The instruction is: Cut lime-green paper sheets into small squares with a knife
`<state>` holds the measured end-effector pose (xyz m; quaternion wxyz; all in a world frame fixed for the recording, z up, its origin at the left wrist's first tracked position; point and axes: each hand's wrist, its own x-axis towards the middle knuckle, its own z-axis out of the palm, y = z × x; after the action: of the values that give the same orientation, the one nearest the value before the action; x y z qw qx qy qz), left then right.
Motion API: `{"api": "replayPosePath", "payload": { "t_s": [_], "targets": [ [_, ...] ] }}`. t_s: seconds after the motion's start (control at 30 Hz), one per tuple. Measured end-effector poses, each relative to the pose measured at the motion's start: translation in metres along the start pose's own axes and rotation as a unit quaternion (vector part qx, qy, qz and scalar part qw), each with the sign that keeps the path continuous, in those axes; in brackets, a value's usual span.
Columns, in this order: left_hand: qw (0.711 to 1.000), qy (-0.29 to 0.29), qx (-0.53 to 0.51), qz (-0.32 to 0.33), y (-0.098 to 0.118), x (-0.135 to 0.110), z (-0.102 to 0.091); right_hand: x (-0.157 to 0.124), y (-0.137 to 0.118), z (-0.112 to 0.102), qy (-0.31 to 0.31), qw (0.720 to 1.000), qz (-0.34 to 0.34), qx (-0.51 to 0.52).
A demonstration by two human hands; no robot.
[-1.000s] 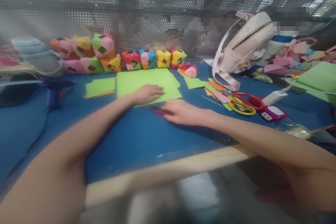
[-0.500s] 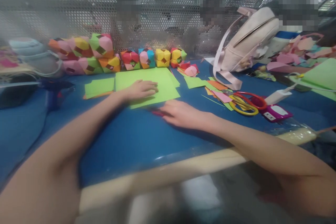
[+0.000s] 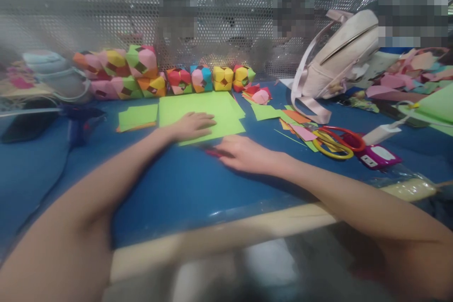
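Observation:
My left hand [image 3: 193,125] lies flat, fingers stretched out, on a stack of green paper sheets [image 3: 212,108] on the blue table [image 3: 170,184]. My right hand [image 3: 240,152] rests just in front of the stack's near edge, fingers partly curled over a small red object [image 3: 213,153] that I cannot make out. Whether it grips that object is unclear. The picture is blurred by motion.
A row of coloured folded-paper cubes [image 3: 148,75] lines the back against a perforated metal screen. More green sheets [image 3: 138,117] lie left. Paper scraps, red and yellow scissors [image 3: 334,141], a pink device [image 3: 380,156] and a pale backpack [image 3: 339,63] are at the right. People sit behind the screen.
My left hand has slid slightly back toward me on the green stack. My right hand has stayed by the red object. The view has shifted a little.

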<state>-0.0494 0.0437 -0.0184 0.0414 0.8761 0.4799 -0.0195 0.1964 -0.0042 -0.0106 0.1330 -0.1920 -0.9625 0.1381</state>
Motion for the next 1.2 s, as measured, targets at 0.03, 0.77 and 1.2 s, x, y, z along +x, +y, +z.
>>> {"api": "replayPosePath", "payload": {
  "t_s": [0.03, 0.77, 1.2],
  "targets": [
    [1.000, 0.000, -0.002, 0.000, 0.000, 0.000, 0.000, 0.000, 0.000, 0.000, 0.002, 1.000, -0.001, 0.002],
    [1.000, 0.016, -0.005, 0.006, -0.001, 0.000, 0.005, 0.008, -0.009, 0.010, 0.019, 1.000, -0.024, 0.005],
    [1.000, 0.001, -0.012, -0.009, 0.003, 0.000, 0.002, 0.012, -0.011, 0.010, 0.016, 0.999, -0.039, 0.016]
  ]
}}
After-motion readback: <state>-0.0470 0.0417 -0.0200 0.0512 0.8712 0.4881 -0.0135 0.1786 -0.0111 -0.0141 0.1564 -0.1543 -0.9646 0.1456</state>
